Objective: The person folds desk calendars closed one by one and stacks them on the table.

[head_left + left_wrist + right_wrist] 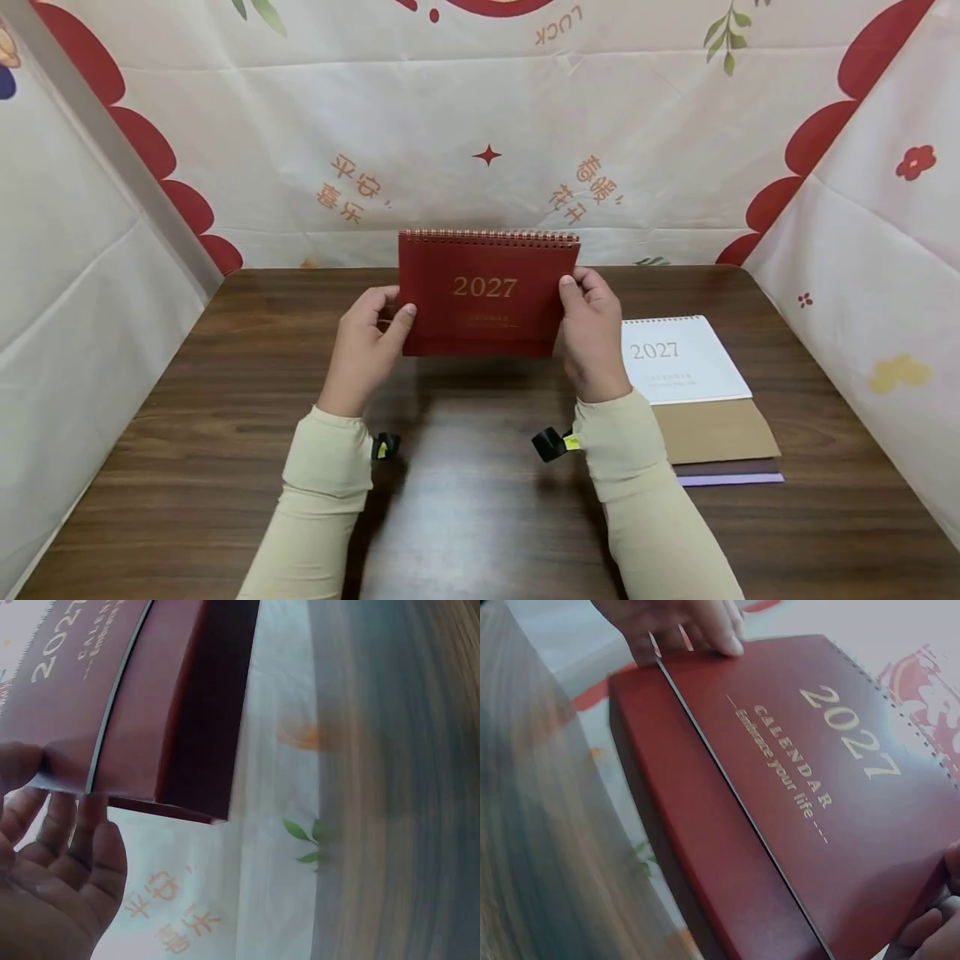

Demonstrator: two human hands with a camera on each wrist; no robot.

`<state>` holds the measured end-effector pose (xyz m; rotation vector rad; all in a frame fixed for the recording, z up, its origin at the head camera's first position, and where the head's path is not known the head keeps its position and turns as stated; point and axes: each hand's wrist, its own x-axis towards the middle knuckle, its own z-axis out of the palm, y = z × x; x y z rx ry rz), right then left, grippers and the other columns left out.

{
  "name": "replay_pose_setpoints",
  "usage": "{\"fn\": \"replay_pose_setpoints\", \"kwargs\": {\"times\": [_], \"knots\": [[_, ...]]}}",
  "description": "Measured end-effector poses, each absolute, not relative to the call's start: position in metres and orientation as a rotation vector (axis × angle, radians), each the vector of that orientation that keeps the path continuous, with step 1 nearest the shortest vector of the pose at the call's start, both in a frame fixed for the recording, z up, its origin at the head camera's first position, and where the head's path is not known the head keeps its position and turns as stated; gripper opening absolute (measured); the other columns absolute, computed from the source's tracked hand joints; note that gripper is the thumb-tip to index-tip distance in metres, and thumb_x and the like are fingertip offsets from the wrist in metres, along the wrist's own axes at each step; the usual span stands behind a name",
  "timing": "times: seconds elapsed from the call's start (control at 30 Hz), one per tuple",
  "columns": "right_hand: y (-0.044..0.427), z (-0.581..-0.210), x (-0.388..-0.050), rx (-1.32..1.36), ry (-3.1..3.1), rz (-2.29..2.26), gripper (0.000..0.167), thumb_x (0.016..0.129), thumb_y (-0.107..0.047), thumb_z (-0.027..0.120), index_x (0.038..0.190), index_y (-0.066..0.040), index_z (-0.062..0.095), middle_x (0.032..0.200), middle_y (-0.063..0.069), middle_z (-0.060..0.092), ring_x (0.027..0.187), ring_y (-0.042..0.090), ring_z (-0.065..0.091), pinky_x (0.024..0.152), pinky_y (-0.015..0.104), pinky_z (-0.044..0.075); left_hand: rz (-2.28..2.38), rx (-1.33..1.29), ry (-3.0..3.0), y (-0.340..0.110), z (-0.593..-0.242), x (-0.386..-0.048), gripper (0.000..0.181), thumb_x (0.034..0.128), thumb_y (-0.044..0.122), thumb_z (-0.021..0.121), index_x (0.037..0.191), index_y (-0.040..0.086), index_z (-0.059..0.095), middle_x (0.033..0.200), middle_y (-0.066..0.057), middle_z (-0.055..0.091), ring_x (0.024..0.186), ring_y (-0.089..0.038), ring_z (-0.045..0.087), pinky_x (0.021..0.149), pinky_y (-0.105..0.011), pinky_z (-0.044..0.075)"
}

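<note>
A red spiral-bound desk calendar [480, 300], with 2027 in gold lettering, is held up above the wooden table. My left hand [367, 346] grips its left edge, the thumb on the front cover and the fingers behind. On the opposite edge my right hand [596, 333] holds it the same way, a little higher. In the left wrist view my left hand [64, 862] pinches the calendar [135, 712] near a thin dark line across its lower front. The right wrist view shows the cover [780, 765] reading "CALENDAR Embrace your life", with the thick base folded beneath.
To the right on the table [225, 467] lies a white 2027 calendar [682, 362], spiral edge away from me. A brown panel [720, 433] and a purple strip [731, 480] stick out toward me below it. A printed cloth backdrop [420, 125] stands behind the table.
</note>
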<state>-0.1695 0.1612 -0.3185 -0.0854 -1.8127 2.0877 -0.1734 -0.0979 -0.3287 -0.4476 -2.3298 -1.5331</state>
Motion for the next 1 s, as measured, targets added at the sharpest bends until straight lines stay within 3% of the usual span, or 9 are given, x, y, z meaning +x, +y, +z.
{"fn": "replay_pose_setpoints", "kwargs": {"times": [0.2,0.3,0.43,0.53,0.7,1.0], "knots": [[0.175,-0.319,-0.155,-0.109,-1.788,2.076,0.018,0.104,-0.015,0.052,0.107,-0.002,0.063,0.097,0.009,0.058,0.094,0.02,0.055,0.079,0.03,0.047,-1.521,-0.45,-2.226,-0.08,-0.339,-0.16,0.01,0.0934,0.008,0.063,0.099,0.0,0.067,0.131,-0.012,0.05,0.107,-0.023,0.059,0.087,-0.045,0.053],[0.177,-0.321,-0.149,-0.133,-1.791,2.082,0.018,0.103,-0.016,0.054,0.108,-0.002,0.064,0.098,0.01,0.059,0.094,0.021,0.056,0.078,0.03,0.048,-1.628,-0.444,-2.182,-0.074,-0.346,-0.158,0.008,0.0934,0.004,0.06,0.096,0.001,0.066,0.139,-0.009,0.047,0.121,-0.02,0.052,0.09,-0.043,0.053],[0.178,-0.325,-0.144,-0.182,-1.792,2.087,0.019,0.103,-0.017,0.054,0.111,-0.003,0.064,0.099,0.009,0.059,0.095,0.02,0.055,0.078,0.029,0.048,-1.818,-0.418,-2.13,-0.068,-0.356,-0.156,0.009,0.0951,0.0,0.056,0.099,-0.001,0.064,0.139,-0.004,0.05,0.121,-0.017,0.055,0.089,-0.036,0.054],[0.178,-0.327,-0.144,-0.184,-1.797,2.088,0.021,0.103,-0.017,0.054,0.112,-0.002,0.065,0.098,0.009,0.059,0.095,0.02,0.055,0.078,0.03,0.048,-1.893,-0.385,-2.088,-0.066,-0.36,-0.155,0.008,0.0963,0.0,0.055,0.1,-0.002,0.062,0.136,-0.006,0.051,0.108,-0.021,0.062,0.088,-0.032,0.053],[0.176,-0.328,-0.146,-0.14,-1.787,2.023,0.02,0.103,-0.017,0.055,0.112,-0.003,0.066,0.098,0.009,0.06,0.095,0.021,0.055,0.078,0.031,0.047,-1.94,-0.392,-2.028,-0.064,-0.359,-0.157,0.009,0.0976,0.001,0.054,0.101,-0.003,0.061,0.134,-0.008,0.049,0.104,-0.025,0.061,0.084,-0.031,0.053],[0.171,-0.329,-0.147,-0.085,-1.745,1.913,0.022,0.102,-0.017,0.056,0.113,-0.003,0.069,0.099,0.01,0.064,0.095,0.022,0.056,0.079,0.032,0.047,-2.062,-0.38,-1.911,-0.064,-0.357,-0.161,0.011,0.0966,-0.004,0.057,0.106,-0.007,0.06,0.117,-0.007,0.056,0.097,-0.021,0.063,0.082,-0.028,0.052]]}}
